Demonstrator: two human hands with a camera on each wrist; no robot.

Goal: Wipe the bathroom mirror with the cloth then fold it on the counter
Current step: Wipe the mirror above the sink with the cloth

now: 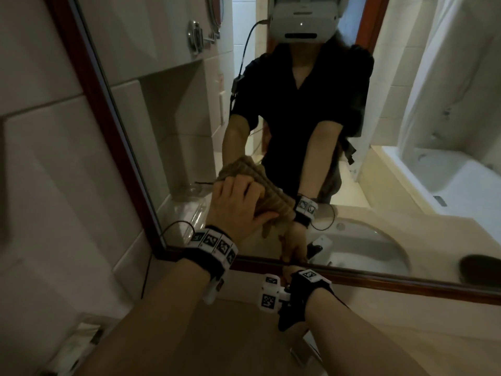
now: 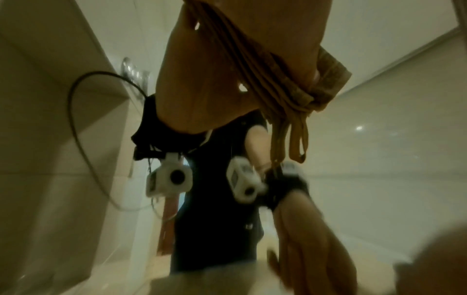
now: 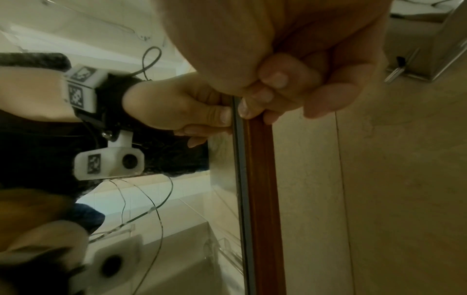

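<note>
In the head view my left hand (image 1: 238, 202) presses a brown ribbed cloth (image 1: 273, 198) against the mirror (image 1: 176, 118), low on the glass near its left side. My fingers lie over the cloth and my thumb holds a fold that hangs below. In the left wrist view the bunched cloth (image 2: 326, 79) sits under the left hand (image 2: 215, 69). My right hand (image 1: 286, 268) is at the mirror's red-brown lower frame (image 1: 379, 280). In the right wrist view the right hand (image 3: 265, 95) holds nothing and its curled fingertips (image 3: 243, 105) touch the glass edge beside the frame (image 3: 260, 179).
The beige counter (image 1: 244, 335) runs below the mirror, with a tiled wall (image 1: 40, 185) on the left. The glass reflects a sink, a bathtub and a person wearing a headset. A metal box (image 3: 429, 49) stands on the counter near my right hand.
</note>
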